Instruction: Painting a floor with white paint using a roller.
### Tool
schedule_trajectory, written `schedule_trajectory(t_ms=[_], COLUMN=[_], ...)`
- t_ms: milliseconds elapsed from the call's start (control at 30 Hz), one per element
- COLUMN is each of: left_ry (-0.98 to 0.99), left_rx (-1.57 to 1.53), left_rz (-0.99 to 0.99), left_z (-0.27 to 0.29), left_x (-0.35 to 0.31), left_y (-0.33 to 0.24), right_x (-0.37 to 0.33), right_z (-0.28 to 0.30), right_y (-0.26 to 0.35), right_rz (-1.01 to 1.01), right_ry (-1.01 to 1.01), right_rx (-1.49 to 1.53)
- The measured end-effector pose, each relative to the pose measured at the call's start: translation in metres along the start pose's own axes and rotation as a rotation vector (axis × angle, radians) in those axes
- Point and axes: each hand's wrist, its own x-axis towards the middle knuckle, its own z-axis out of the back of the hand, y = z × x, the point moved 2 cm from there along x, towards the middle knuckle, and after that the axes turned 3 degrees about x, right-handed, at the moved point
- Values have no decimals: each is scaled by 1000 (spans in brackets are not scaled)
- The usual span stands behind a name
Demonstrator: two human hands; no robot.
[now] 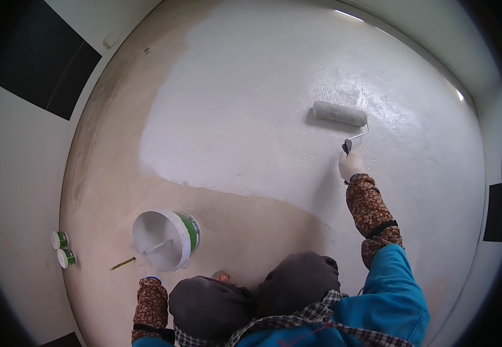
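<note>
My right hand (351, 166), in a white knit glove, is closed round the dark handle of a paint roller (340, 113). Its thick grey sleeve lies against the wet white coating on the floor. My left hand (145, 268), also gloved, is at the near rim of a white bucket (182, 237) with a green band. Its fingers blend into the pale bucket and floor, so their grip is unclear. Inside the bucket, a thin light stick (157, 247) leans across the opening. A thin yellowish-brown stick (122, 264) lies just left of the bucket.
Wet white coating (233, 115) covers the far and right floor; bare beige floor (100, 191) runs along the left and near side. Two small green-and-white tubs (63, 248) stand by the left wall. My bent knees (213, 306) are close to the bucket. Walls edge the floor.
</note>
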Motion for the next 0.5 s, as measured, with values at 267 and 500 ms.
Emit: schedule_trajectory(t_ms=[267, 500], left_ry=[-31, 19], left_rx=[-57, 31], left_rz=[92, 6], left_z=[1, 1], left_x=[2, -7], left_y=[3, -1], right_x=[-177, -94], right_z=[52, 22], right_y=[-9, 17], right_rz=[-107, -27], right_ry=[445, 287], right_rx=[-161, -142])
